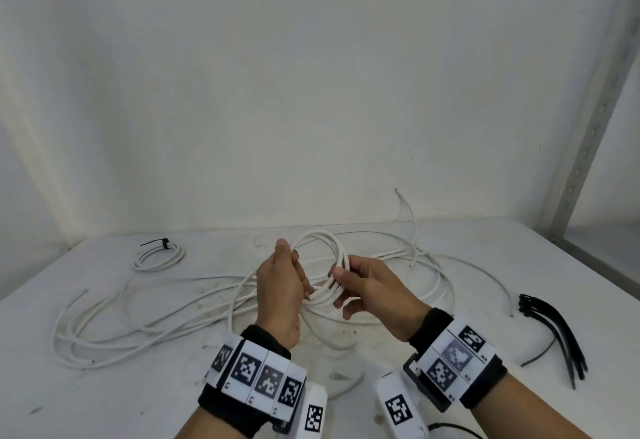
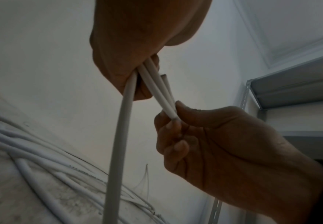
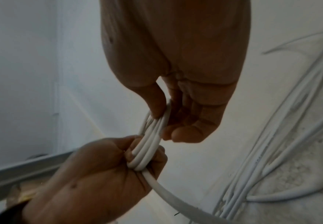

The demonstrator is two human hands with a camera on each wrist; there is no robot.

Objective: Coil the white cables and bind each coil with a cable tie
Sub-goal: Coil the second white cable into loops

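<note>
**Coil held between both hands, ties wait on the right**

The coil (image 1: 325,265) I am forming stands upright above the middle of the tabletop (image 1: 104,386), its loops facing me. My left hand (image 1: 282,296) grasps the bundled strands at the lower left of the ring, and my right hand (image 1: 367,291) pinches the same strands just beside it, thumb on top. From the left hand one strand drops down to the loose white cables (image 1: 145,321) spread under the hands. The black cable ties (image 1: 554,334) lie near the right edge, so I judge the right hand is the nearer one to fetch a tie. One bound coil (image 1: 159,255) rests far left.
</note>
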